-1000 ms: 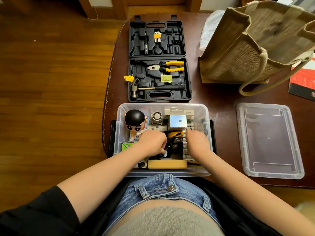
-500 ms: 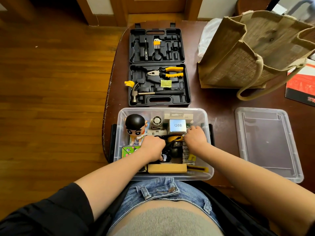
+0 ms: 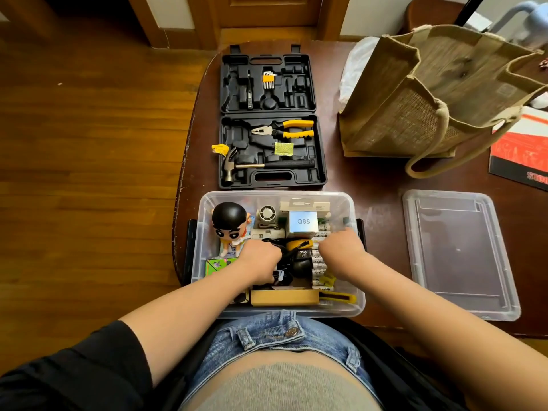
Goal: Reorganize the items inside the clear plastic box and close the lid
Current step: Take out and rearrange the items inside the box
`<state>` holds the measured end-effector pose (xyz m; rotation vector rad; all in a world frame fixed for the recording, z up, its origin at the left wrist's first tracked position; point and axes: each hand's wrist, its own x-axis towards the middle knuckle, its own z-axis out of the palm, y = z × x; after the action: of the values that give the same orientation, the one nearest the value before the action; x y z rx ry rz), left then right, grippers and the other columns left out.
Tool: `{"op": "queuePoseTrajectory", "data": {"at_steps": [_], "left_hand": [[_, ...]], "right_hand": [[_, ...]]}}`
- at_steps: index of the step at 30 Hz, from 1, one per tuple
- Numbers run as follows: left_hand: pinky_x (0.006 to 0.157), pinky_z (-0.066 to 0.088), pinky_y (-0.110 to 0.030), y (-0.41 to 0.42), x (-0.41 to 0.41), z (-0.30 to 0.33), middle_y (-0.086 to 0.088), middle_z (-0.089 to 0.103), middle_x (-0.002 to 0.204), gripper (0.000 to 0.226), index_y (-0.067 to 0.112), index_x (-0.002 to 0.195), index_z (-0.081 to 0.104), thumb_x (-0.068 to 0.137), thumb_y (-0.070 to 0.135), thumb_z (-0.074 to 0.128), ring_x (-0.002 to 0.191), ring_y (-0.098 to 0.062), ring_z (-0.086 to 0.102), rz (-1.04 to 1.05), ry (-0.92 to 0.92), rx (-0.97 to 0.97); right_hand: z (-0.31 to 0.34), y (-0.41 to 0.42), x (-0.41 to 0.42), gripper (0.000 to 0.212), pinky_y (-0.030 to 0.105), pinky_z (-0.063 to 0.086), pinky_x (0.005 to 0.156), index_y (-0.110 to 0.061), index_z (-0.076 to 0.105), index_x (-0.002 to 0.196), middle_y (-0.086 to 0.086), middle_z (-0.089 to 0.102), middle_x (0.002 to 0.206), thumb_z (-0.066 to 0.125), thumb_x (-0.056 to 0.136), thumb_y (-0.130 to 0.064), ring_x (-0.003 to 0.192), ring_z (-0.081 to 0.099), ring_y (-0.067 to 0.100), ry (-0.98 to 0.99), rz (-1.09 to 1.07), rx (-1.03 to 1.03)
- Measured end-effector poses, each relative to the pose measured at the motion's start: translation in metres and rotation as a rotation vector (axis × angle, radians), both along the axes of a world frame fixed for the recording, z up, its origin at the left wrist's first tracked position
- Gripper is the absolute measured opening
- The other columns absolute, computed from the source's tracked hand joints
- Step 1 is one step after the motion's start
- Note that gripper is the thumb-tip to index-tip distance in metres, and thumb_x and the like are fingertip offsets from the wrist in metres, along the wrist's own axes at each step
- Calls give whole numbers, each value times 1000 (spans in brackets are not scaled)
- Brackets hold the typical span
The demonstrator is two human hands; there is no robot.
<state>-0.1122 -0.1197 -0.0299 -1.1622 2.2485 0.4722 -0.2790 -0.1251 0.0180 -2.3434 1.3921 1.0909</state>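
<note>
Crowding a dark wooden table (image 3: 379, 185) over plank floor (image 3: 89, 143).

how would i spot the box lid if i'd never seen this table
Start at the clear plastic box at the table's near edge, where both hands are busy. The lid lies flat on the table to its right, apart from it. It is the only clear, empty rectangle there.

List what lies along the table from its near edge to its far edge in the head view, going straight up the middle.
Clear plastic box with both hands in it → hammer in the open black tool case → yellow-handled pliers → hex keys in the case's far half.
</note>
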Motion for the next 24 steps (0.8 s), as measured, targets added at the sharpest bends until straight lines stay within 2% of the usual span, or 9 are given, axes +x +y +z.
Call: {"op": "queuePoseTrajectory", "data": {"at_steps": [2, 4, 6, 8, 11, 17, 21, 24], "left_hand": [[64, 39, -30, 1, 2, -2, -4, 66, 94, 22, 18, 82, 54, 82, 36, 68, 89, -25, 62, 19, 23, 0], [66, 39, -30, 3, 4, -3, -4, 67, 95, 22, 16, 89, 60, 83, 36, 68, 91, -26, 63, 37, 51, -10], [67, 38, -30, 5, 6, -5, -4, 68, 97, 19, 17, 91, 60, 84, 34, 66, 92, -26, 63, 50, 87, -25], [67, 38, -30, 7, 8, -5, -3, 68, 97, 11, 19, 91, 59, 86, 29, 62, 94, -26, 63, 59, 120, -31], [70, 42, -32, 10, 10, -5, -1, 68, 94, 0, 23, 86, 57, 86, 24, 57, 91, -24, 63, 57, 147, -41], [72, 41, -30, 6, 12, -3, 3, 68, 98, 13, 26, 97, 63, 86, 33, 64, 96, -20, 61, 118, 173, 43], [74, 40, -29, 3, 14, -2, 4, 68, 102, 15, 29, 102, 65, 87, 31, 63, 100, -17, 60, 143, 203, 92], [76, 43, -29, 4, 14, 1, 6, 68, 100, 13, 30, 99, 67, 88, 30, 62, 97, -16, 61, 147, 207, 88]], "right_hand": [[9, 0, -8, 27, 31, 44, 71, -12, 42, 62, 2, 51, 77, 50, 86, -2, 72, 49, 24, -109, -75, -1], [14, 1, -15, 15, 30, 45, 62, -12, 58, 71, 5, 57, 76, 58, 86, -16, 72, 53, 27, -251, -184, 68], [17, 5, -20, 13, 31, 50, 67, -18, 68, 90, 3, 65, 90, 62, 86, -28, 84, 60, 26, -350, -267, 147], [14, 13, -22, 16, 33, 53, 73, -21, 67, 100, -1, 66, 99, 60, 87, -23, 91, 60, 23, -375, -293, 136], [4, 20, -19, 14, 32, 52, 71, -17, 68, 96, 3, 67, 96, 59, 86, -18, 87, 60, 25, -419, -367, 67], [-18, 31, -6, 15, 26, 42, 66, -20, 68, 90, -1, 67, 93, 65, 78, -12, 87, 60, 20, -624, -515, 69], [-39, 39, -1, 21, 22, 33, 64, -22, 64, 89, -4, 64, 89, 69, 75, -7, 85, 57, 17, -668, -573, 133], [-46, 37, -1, 19, 25, 41, 66, -21, 64, 87, -6, 62, 86, 75, 74, -12, 82, 57, 15, -708, -597, 237]]}}
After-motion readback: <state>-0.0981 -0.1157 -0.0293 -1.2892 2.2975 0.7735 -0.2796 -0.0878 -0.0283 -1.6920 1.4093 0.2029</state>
